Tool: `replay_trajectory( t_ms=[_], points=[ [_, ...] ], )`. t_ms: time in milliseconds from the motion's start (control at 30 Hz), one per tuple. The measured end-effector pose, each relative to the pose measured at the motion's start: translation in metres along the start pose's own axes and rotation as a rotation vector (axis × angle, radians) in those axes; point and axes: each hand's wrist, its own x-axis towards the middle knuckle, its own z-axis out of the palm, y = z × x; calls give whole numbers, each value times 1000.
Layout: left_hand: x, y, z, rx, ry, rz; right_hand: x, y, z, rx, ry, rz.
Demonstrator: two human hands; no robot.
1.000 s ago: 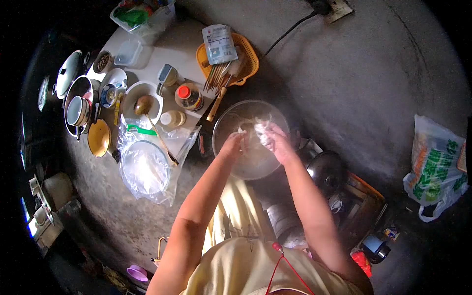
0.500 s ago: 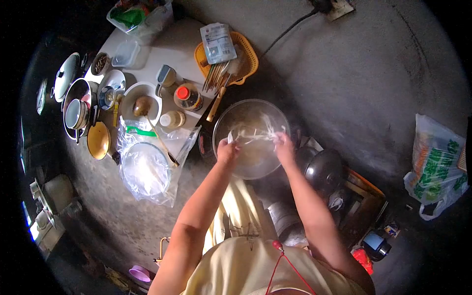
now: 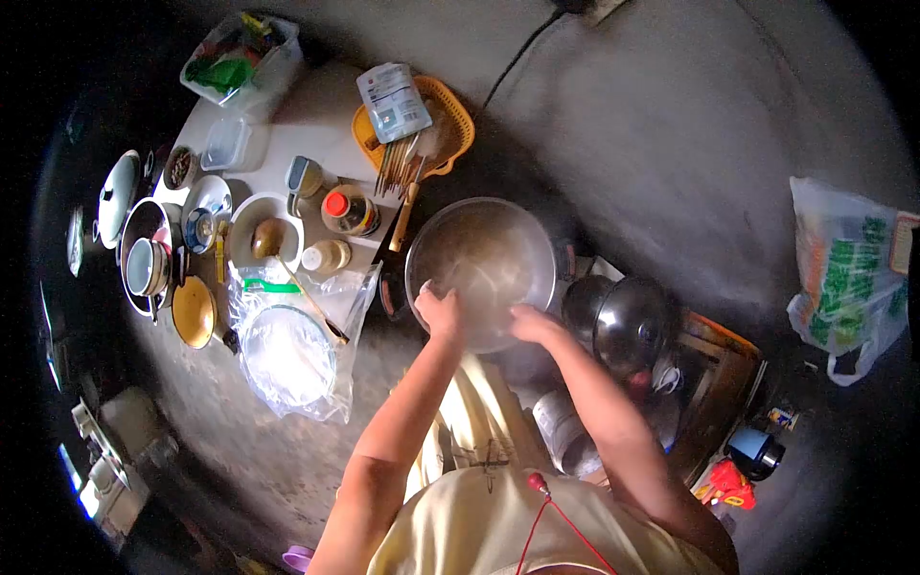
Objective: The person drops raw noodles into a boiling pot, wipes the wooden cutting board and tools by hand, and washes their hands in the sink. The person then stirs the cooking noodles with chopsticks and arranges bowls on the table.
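A wide round metal pot [image 3: 537, 251] stands in front of me, with cloudy liquid and haze inside. In it a faint pale strand [image 3: 491, 280] shows near the middle. My left hand [image 3: 440, 312] is over the pot's near left rim, its fingers closed; what they hold, if anything, is too small to name. Over the near right rim is my right hand [image 3: 535, 324], its fingers pointing inward across the pot and blurred. No strand is visible stretched between the two hands.
Left stands a table with a red-capped bottle [image 3: 351, 211], a white bowl with a ladle [image 3: 268, 238], a yellow basket [image 3: 460, 153] and a plastic-covered bowl [image 3: 287, 350]. A dark lid [image 3: 632, 326] lies right of the pot; a plastic bag [image 3: 848, 278] is far right.
The pale strips stretched between my hands have left them, and a faint strand shows in the pot. Both hands have drawn back toward the near rim. The view has shifted slightly.
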Motion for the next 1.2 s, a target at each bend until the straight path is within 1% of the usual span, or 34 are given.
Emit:
replay_trajectory(
  t_ms=[33, 67, 100, 133, 167, 200, 233, 267, 300, 367, 400, 433, 467, 500, 533, 567, 600, 633, 667, 733, 767, 800, 867, 933, 1000, 1033, 1100, 1133, 1167, 1200],
  points=[
    [2, 1, 1, -38, -24, 76, 5, 2, 5, 9, 11, 5],
    [3, 2, 3, -32, -36, 85, 13, 5, 14, 97, 28, 2],
    [2, 6, 3, -126, -16, 142, 14, 1, 18, 187, 46, -1],
    [2, 10, 5, -221, -1, 200, 13, -1, 24, 201, 62, 4],
    [1, 14, 6, -214, -19, 214, 11, -2, 30, 390, 231, -88],
    [-5, 22, 1, -375, -76, 184, 8, -8, 32, 579, 406, -181],
    [-12, 35, -5, -530, -142, 153, -10, -30, 21, 600, 437, -172],
    [-25, 59, -16, -558, -286, 72, -42, -65, -1, 798, 539, -312],
    [-26, 59, -16, -530, -335, 90, -61, -88, -15, 993, 654, -457],
    [-24, 61, -16, -885, -504, -232, -67, -101, -14, 1040, 945, -693],
    [-29, 71, -18, -899, -631, -261, -75, -103, -14, 968, 864, -668],
    [-40, 85, -22, -903, -768, -299, -73, -103, -11, 804, 852, -642],
    [-44, 94, -27, -845, -783, -325, -71, -102, -7, 640, 844, -621],
    [-50, 103, -29, -783, -791, -351, -66, -96, -2, 674, 752, -496],
    [-65, 121, -34, -724, -879, -341, -62, -90, 3, 698, 660, -371],
    [-81, 147, -41, -240, -792, 176, -56, -83, 8, 713, 646, -344],
    [-96, 167, -50, 214, -632, 705, -54, -77, 14, 737, 656, -335],
    [-102, 165, -52, 439, -566, 982, -54, -71, 19, 757, 661, -342],
    [-108, 163, -54, 640, -429, 1259, -54, -65, 24, 771, 666, -341],
    [-117, 141, -51, 57, -235, 1137, -57, -52, 37, 787, 672, -345],
    [-129, 134, -49, -129, -239, 1056, -64, -45, 40, 794, 686, -343],
    [-142, 128, -46, -242, -305, 928, -68, -39, 45, 802, 699, -342],
    [-168, 113, -46, -386, -563, 567, -80, -23, 60, 819, 737, -341],
    [-184, 103, -51, -453, -787, 198, -91, -7, 79, 838, 771, -337],
    [-202, 97, -48, -448, -954, -44, -110, 9, 101, 855, 821, -335],
    [-213, 94, -49, -428, -1029, -116, -122, 19, 116, 863, 854, -330],
    [-240, 92, -44, -375, -1139, -177, -138, 44, 151, 868, 946, -328],
    [-259, 91, -42, -313, -1145, -119, -145, 63, 176, 859, 1032, -333],
    [-284, 89, -39, -242, -1116, 31, -136, 88, 210, 812, 1171, -356],
    [-309, 87, -36, -179, -1073, 174, -165, 103, 233, 733, 1346, -367]
  ],
)
